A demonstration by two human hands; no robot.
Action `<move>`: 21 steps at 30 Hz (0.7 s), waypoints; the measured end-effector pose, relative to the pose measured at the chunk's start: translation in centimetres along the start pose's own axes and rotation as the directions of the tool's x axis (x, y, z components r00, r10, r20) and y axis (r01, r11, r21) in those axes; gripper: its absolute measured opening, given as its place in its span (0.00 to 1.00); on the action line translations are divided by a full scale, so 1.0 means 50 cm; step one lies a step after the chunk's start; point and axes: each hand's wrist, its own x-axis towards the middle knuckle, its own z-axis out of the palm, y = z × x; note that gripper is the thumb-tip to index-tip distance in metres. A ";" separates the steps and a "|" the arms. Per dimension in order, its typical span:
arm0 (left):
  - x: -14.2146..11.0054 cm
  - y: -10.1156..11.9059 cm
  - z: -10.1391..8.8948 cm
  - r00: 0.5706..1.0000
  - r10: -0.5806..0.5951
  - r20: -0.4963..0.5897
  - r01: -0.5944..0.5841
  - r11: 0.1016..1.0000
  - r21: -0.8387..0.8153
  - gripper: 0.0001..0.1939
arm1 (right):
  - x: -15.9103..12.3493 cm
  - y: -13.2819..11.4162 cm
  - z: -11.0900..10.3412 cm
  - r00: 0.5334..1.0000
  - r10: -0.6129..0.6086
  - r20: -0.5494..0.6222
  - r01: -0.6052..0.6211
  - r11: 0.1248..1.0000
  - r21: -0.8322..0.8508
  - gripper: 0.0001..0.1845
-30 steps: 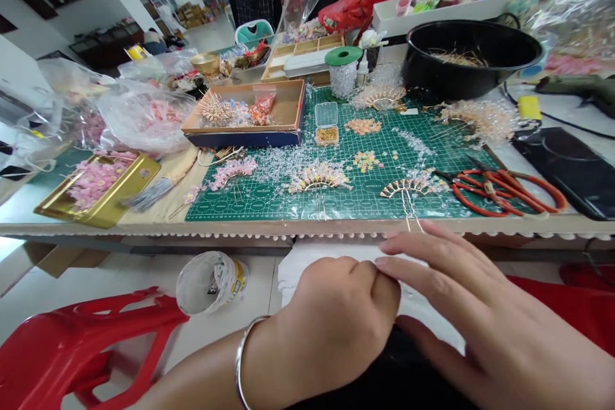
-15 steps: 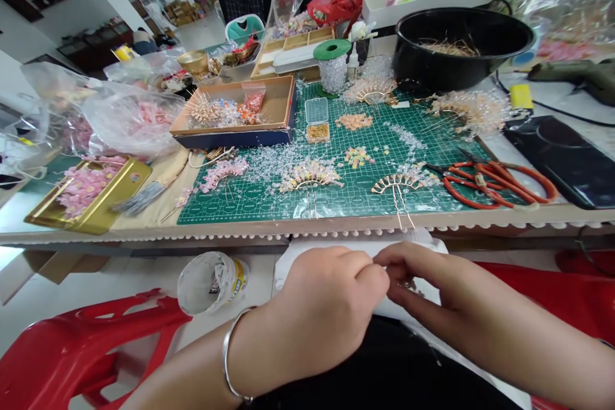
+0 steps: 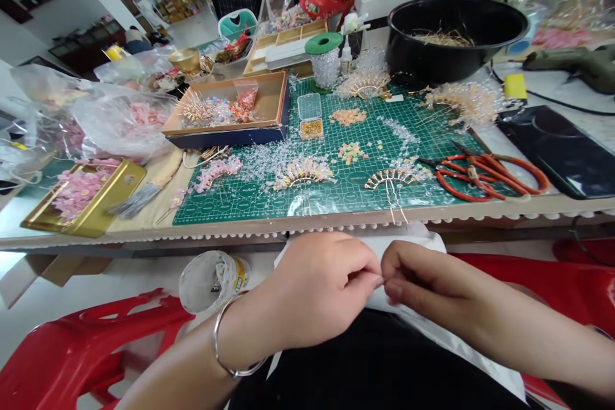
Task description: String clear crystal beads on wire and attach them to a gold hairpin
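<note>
My left hand (image 3: pixel 331 288), with a silver bangle (image 3: pixel 218 339) on its wrist, pinches something too small to make out. My right hand (image 3: pixel 427 282) is closed in a pinch as well, its fingertips meeting those of the left over my lap. Just beyond them, on the green cutting mat (image 3: pixel 230 205), lies a gold hair comb (image 3: pixel 389 178) with beads along part of its arc and prongs over the table edge. Left of it are a yellow-and-pink beaded comb (image 3: pixel 305 173) and a pink one (image 3: pixel 218 172). Small yellow flower pieces (image 3: pixel 352 153) lie behind.
Orange-handled pliers (image 3: pixel 480 173) and a black tablet-like slab (image 3: pixel 557 147) lie at right. Behind are a black basin (image 3: pixel 456 25), a bead spool (image 3: pixel 324 61) and a cardboard box (image 3: pixel 264 109). A gold tin (image 3: pixel 110 198) stands left. Below are a bucket (image 3: pixel 206 282) and red stools (image 3: pixel 91 333).
My fingertips have come together and my right hand's fingers have closed in from a looser curl. The left wrist has turned slightly. The camera view has shifted a little.
</note>
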 end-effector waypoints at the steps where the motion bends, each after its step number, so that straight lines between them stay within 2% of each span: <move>1: -0.001 0.000 -0.004 1.000 -0.015 -0.007 0.015 1.000 -0.004 0.08 | -0.001 0.000 0.003 0.999 0.028 -0.029 -0.027 0.998 0.053 0.17; 5: -0.006 -0.002 -0.029 0.998 -0.065 -0.021 0.065 0.998 0.003 0.08 | -0.015 0.008 -0.003 0.993 0.081 -0.081 -0.061 0.973 0.224 0.23; 9: -0.008 -0.002 -0.049 0.988 -0.120 -0.100 0.120 0.993 -0.005 0.09 | -0.029 0.014 -0.011 0.986 0.129 -0.109 -0.089 0.943 0.320 0.24; 13: -0.014 -0.008 -0.066 0.975 -0.124 -0.187 0.123 0.992 -0.017 0.09 | -0.034 0.017 -0.011 0.975 0.164 -0.151 -0.086 0.901 0.426 0.24; 15: -0.021 -0.020 -0.075 0.948 -0.157 -0.278 0.148 0.988 -0.053 0.08 | -0.034 0.016 -0.013 0.959 0.192 -0.207 -0.063 0.861 0.505 0.25; 17: -0.026 -0.033 -0.077 0.888 -0.238 -0.394 0.182 0.968 -0.175 0.07 | -0.034 0.014 -0.014 0.933 0.236 -0.272 -0.027 0.798 0.602 0.24; 18: -0.027 -0.037 -0.073 0.861 -0.290 -0.417 0.196 0.947 -0.254 0.06 | -0.033 0.013 -0.013 0.922 0.248 -0.299 0.002 0.767 0.642 0.24; 19: -0.025 -0.038 -0.064 0.853 -0.338 -0.398 0.210 0.920 -0.331 0.06 | -0.032 0.011 -0.011 0.915 0.247 -0.319 0.033 0.742 0.670 0.23; 21: -0.017 -0.033 -0.036 0.891 -0.391 -0.230 0.265 0.861 -0.434 0.05 | -0.026 0.007 -0.002 0.914 0.224 -0.339 0.080 0.718 0.691 0.21</move>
